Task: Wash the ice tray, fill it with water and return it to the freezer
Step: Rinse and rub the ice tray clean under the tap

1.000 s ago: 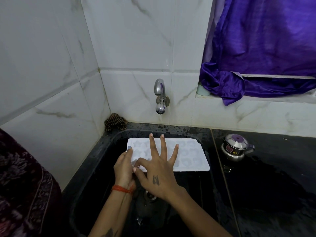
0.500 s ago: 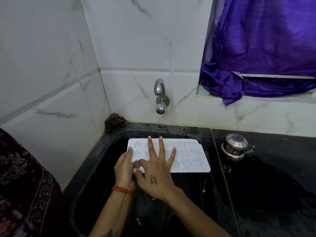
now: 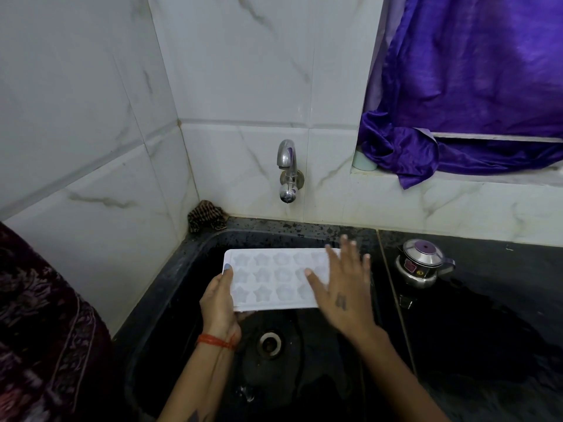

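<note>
A white ice tray (image 3: pixel 271 278) with star and heart shaped cells is held level over the black sink (image 3: pixel 201 239). My left hand (image 3: pixel 220 303) grips its left end, thumb on top and fingers underneath. My right hand (image 3: pixel 342 289) lies flat on the tray's right end with fingers spread and straight, covering that part of the tray. The chrome tap (image 3: pixel 287 170) on the back wall stands above the tray, and no water runs from it.
The sink drain (image 3: pixel 269 344) shows below the tray. A patterned cloth (image 3: pixel 205 216) sits in the sink's back left corner. A small steel kettle (image 3: pixel 422 263) stands on the wet black counter at the right. A purple curtain (image 3: pixel 469 86) hangs over the sill.
My right hand has slid from the tray's left part across to its right end, uncovering the cells. The left hand still holds the left end.
</note>
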A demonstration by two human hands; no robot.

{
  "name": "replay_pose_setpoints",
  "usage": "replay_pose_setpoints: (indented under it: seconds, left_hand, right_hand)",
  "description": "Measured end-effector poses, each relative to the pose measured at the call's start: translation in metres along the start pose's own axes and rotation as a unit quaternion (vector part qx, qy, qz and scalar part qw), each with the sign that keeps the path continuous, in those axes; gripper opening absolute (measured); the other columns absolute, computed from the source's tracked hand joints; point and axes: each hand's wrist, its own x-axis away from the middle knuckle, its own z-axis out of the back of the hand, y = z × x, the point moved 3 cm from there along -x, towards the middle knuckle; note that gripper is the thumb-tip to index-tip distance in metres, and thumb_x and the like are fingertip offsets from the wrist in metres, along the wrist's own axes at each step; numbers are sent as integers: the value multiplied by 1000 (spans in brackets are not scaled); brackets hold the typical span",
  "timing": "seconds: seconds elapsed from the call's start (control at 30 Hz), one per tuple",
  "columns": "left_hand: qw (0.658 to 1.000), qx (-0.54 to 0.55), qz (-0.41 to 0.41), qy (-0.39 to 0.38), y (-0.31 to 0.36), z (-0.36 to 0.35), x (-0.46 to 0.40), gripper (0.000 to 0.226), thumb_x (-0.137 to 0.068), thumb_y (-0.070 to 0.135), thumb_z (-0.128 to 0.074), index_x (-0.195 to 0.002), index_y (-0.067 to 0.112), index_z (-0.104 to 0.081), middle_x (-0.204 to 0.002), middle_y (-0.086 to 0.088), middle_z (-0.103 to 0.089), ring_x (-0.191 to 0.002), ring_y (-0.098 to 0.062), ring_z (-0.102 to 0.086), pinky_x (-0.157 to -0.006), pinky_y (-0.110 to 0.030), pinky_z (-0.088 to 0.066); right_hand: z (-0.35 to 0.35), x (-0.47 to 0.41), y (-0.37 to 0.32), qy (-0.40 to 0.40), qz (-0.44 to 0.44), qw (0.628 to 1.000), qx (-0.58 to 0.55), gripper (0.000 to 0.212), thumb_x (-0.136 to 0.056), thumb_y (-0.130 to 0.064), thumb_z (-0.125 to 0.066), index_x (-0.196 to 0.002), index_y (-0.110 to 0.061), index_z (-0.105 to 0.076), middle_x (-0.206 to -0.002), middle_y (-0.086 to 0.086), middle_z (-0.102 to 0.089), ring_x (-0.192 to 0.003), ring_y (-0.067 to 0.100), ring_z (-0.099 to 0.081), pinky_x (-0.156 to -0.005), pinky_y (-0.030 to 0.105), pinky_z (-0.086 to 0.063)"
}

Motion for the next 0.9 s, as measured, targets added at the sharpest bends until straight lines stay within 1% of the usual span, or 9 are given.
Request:
replay_pose_setpoints:
  seconds: [0.07,0.17,0.37,0.4,0.53,0.67,0.77,0.83,0.9]
  left_hand:
    - [1000,-5,-1,2,-1,1,0,16,-93,31,-56,-83,19,-60,-88,-5,-65,-75,-22,-62,-43,-31,-54]
    - [1000,-16,1,5,-2,3,0,18,-93,35,-56,-83,20,-61,-91,-6,-66,-78,-23,-63,-47,-33,-55]
    - [1000,-8,2,14,0,4,1,20,-93,34,-56,-82,18,-60,-87,-5,-66,-76,-22,-63,-46,-31,-55]
    - [1000,-7,3,16,-1,3,1,19,-93,33,-56,-82,18,-61,-87,-5,-66,-75,-21,-63,-48,-32,-56]
    - [1000,10,0,10,-2,-1,3,18,-93,30,-57,-84,15,-64,-91,-11,-67,-75,-23,-63,-73,-39,-53]
    - [1000,1,-20,11,-1,-2,3,23,-94,32,-54,-84,16,-65,-93,-12,-67,-82,-26,-63,-82,-43,-51]
    - [999,6,-30,17,2,1,1,25,-95,36,-51,-84,19,-66,-89,-6,-68,-80,-19,-63,-78,-34,-51]
    - [999,4,-28,16,2,3,-3,24,-95,37,-52,-85,21,-67,-88,-3,-68,-79,-17,-64,-73,-30,-51]
    - [999,0,-31,18,1,5,-5,26,-95,38,-51,-88,18,-67,-90,-4,-68,-79,-16,-64,-68,-28,-51]
  right_hand:
    - [0,-7,21,-47,-46,997,39,82,-88,-67,-11,-151,-14,-7,-158,8,15,-144,18,19,-114,37,19]
    - [-10,-10,25,-134,-67,988,46,76,-95,-60,-17,-151,-13,3,-158,9,17,-144,21,20,-115,37,17]
    - [-26,-13,-8,-172,-44,983,38,81,-93,-62,-16,-149,-9,11,-155,13,23,-143,24,23,-115,36,17]
    - [-29,-13,-16,-180,-29,983,34,81,-93,-62,-15,-149,-11,12,-155,12,24,-143,23,24,-115,35,17]
    - [-43,-11,-55,-194,57,979,18,75,-96,-58,-16,-149,-13,12,-154,10,25,-142,22,27,-116,35,16]
    - [-52,-8,-85,-192,162,968,13,65,-99,-49,-19,-151,-17,3,-157,8,18,-144,20,21,-117,34,14]
    - [-57,-2,-98,-175,255,951,29,56,-102,-37,-17,-151,-16,-3,-160,4,6,-146,18,14,-117,32,14]
    - [-57,1,-99,-158,298,941,33,56,-99,-36,-11,-151,-13,-6,-160,3,-1,-146,18,9,-118,32,13]
    - [-55,5,-95,-156,325,932,26,55,-101,-34,-15,-151,-13,-10,-159,2,-6,-147,16,6,-119,32,9]
